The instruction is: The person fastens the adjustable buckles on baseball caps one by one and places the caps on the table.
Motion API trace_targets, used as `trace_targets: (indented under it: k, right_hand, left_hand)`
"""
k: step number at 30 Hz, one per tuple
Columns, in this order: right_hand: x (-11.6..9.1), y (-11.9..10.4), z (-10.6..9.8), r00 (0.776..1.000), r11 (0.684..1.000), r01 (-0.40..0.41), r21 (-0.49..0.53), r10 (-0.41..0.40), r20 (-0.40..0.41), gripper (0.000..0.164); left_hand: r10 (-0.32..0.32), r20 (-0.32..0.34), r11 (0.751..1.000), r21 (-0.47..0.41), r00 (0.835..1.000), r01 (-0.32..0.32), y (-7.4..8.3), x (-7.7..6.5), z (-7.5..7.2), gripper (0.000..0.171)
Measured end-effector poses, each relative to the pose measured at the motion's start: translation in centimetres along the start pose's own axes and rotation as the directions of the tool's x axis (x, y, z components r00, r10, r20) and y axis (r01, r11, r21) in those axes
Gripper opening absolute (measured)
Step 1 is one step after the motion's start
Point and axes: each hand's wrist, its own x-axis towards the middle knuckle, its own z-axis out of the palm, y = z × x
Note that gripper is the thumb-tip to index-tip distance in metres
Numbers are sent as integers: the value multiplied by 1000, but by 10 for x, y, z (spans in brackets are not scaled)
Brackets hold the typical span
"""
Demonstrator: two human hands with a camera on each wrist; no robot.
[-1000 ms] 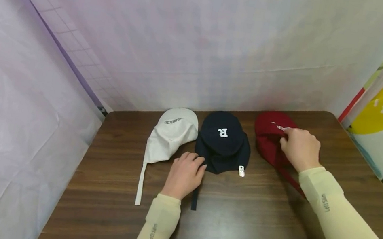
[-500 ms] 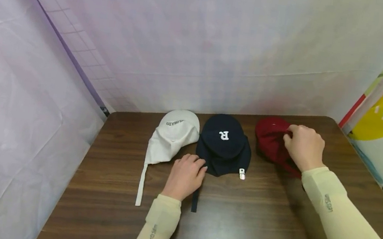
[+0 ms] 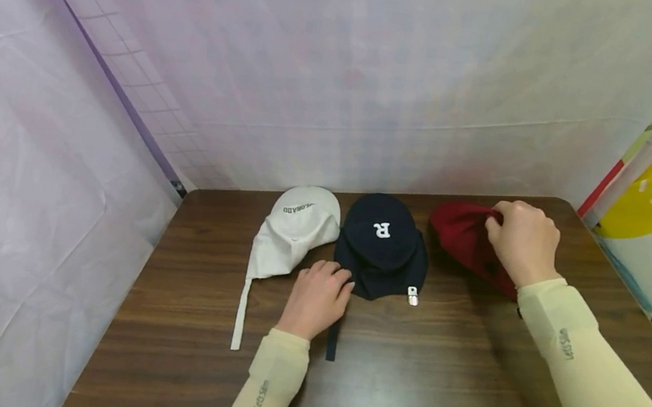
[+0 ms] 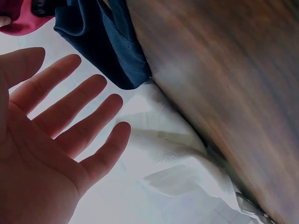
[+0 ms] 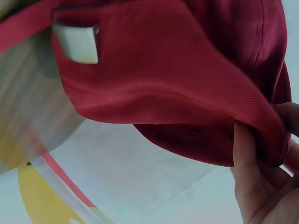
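Note:
My right hand (image 3: 523, 244) pinches the rim of a dark red baseball cap (image 3: 462, 233) at the table's back right. In the right wrist view, thumb and fingers (image 5: 247, 158) hold its edge, and a metal buckle (image 5: 77, 44) shows on the cap. My left hand (image 3: 315, 299) lies over the table just in front of a navy cap (image 3: 372, 252) with a white letter R. Its fingers look loosely spread and hold nothing in the left wrist view. Beside the navy cap lies a white cap (image 3: 297, 227) with dark lettering.
A white strap (image 3: 238, 323) and a navy strap (image 3: 332, 343) trail toward the front of the brown wooden table (image 3: 399, 395). A metal buckle (image 3: 412, 296) sits on the navy cap's right edge. A pale curtain (image 3: 341, 94) hangs behind the table.
My right hand has moved slightly back and right, turning and lifting the red cap's near side, so its lettering is out of sight. The left hand and the other caps stay put.

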Motion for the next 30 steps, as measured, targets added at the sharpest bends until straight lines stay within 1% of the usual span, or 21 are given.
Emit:
trace_targets:
  k: [3, 10, 20, 30]
  right_hand:
    - [2, -5, -4, 1000, 1000, 7, 6, -7, -16, 14]
    - [4, -18, -15, 997, 999, 45, 18, -44, -55, 13]
    - [1, -37, -33, 988, 995, 100, 20, -97, -118, 12]
    - [-1, -65, -61, 975, 989, 146, 21, -140, -170, 15]
  left_hand:
    - [-1, 1, 1000, 3, 1000, 1, 0, -1, 1, 24]
    - [-19, 34, 1000, 0, 999, 19, 2, -3, 0, 27]
    - [-25, 43, 1000, -2, 999, 25, 4, -5, 1, 27]
    - [-16, 38, 1000, 1, 999, 16, 6, -4, -2, 27]
